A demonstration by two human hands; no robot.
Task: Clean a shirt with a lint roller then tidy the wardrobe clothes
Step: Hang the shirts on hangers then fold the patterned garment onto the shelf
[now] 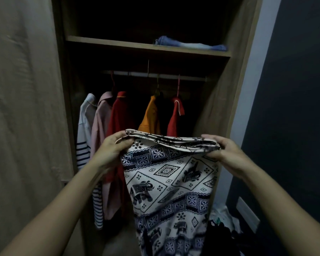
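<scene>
I hold up a cream garment with a dark blue elephant print (172, 183) in front of the open wardrobe. My left hand (115, 148) grips its top edge at the left and my right hand (224, 150) grips the top edge at the right. The cloth is doubled over at the top and hangs straight down between my arms. Behind it, several shirts hang from the rail (155, 74): a white striped one (85, 137), a pink one (100, 130), a red one (118, 115), an orange one (150, 115) and another red one (175, 115). No lint roller is in view.
Folded blue jeans (188, 44) lie on the wardrobe's upper shelf (118, 42). The wardrobe door (22, 108) stands open at the left. A dark blue wall (294, 89) is at the right, with a heap of clothes (222, 224) on the floor below.
</scene>
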